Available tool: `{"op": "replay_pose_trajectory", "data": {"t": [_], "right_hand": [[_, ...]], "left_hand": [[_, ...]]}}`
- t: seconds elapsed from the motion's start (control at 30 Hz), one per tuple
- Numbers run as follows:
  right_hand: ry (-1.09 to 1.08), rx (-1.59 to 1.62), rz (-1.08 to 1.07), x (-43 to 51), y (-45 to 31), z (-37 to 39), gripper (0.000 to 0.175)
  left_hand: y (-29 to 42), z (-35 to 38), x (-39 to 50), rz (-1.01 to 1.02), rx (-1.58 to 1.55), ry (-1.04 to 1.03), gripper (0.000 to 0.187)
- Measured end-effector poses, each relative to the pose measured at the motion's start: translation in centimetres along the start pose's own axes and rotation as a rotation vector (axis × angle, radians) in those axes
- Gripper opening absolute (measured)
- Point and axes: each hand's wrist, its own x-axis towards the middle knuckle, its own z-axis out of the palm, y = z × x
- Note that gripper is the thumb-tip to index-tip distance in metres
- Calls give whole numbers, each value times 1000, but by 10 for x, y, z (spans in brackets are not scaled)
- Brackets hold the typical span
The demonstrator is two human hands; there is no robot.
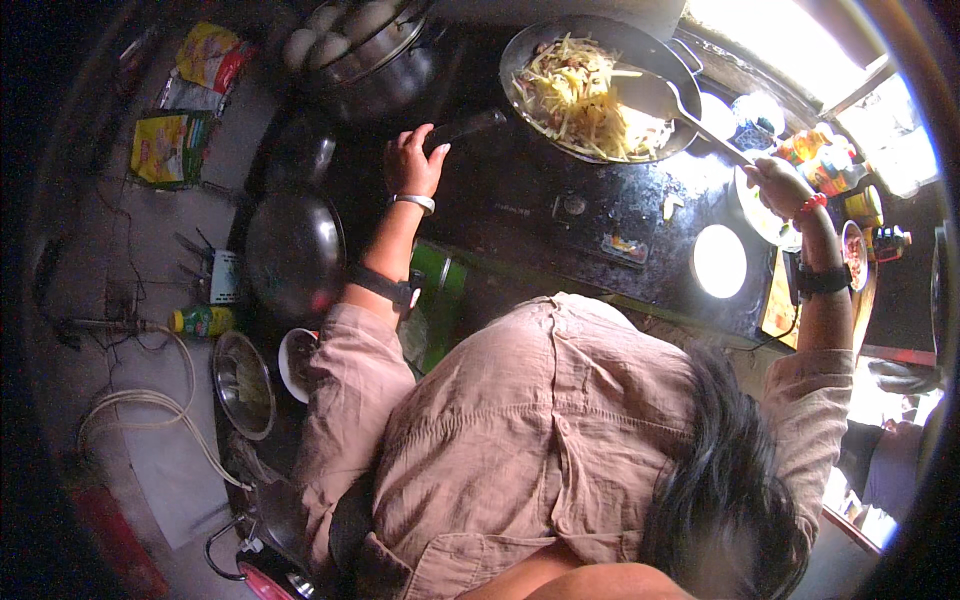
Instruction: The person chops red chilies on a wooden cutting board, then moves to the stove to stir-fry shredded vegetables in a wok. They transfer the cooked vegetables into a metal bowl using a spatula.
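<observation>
A wok with shredded, pale yellow food, probably potato, and darker bits sits on the black stove top. My left hand is at the end of the wok's dark long handle, its thumb and fingers curled about it. With my right hand I hold the handle of a metal spatula, whose blade is in the wok against the food. Just below my right hand is a plate, partly hidden by it. A round white item lies near the stove's front edge.
Bottles, a small jar and a bowl of reddish food stand at right. At upper left is a steamer pot with pale round items. A dark wok, a metal bowl and seasoning bags lie at left.
</observation>
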Motion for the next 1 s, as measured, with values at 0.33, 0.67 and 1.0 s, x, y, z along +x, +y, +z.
{"op": "replay_pose_trajectory", "data": {"t": [0.33, 0.67, 1.0], "right_hand": [[36, 455, 5, 113, -11, 36, 24], [-83, -197, -346, 127, -52, 44, 26], [166, -416, -664, 7, -28, 21, 15]], "left_hand": [[2, -1, 0, -8, -15, 13, 34], [1, -1, 1, -32, -4, -17, 35], [-10, 7, 1, 35, -25, 23, 35]]}}
